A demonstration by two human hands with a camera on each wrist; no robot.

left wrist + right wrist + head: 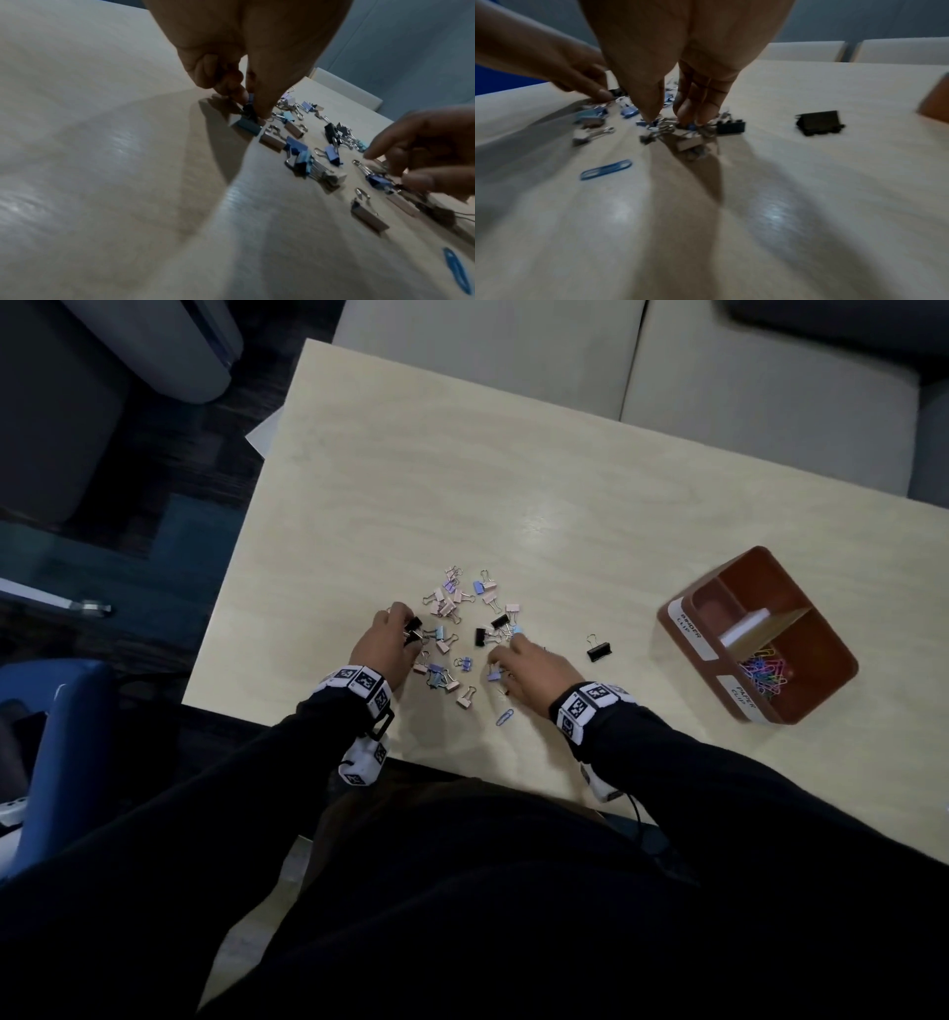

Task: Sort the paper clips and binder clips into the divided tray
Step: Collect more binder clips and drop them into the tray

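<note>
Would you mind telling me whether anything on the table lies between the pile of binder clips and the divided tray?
Only one stray black binder clip sits on the table between the pile and the divided tray. Otherwise the way looks bare.

pale wood-grain table (513, 469) with glossy sheen; binder clips (452, 603) have shiny wire handles.

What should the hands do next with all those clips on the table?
Probably lift the left hand with the black binder clip it pinches and carry it to the tray. The "BINDER CLIP" compartment looks to hold no clips yet, while colored paper clips already fill the other. The right hand is down among the pile; whether it holds one is unclear.
</note>
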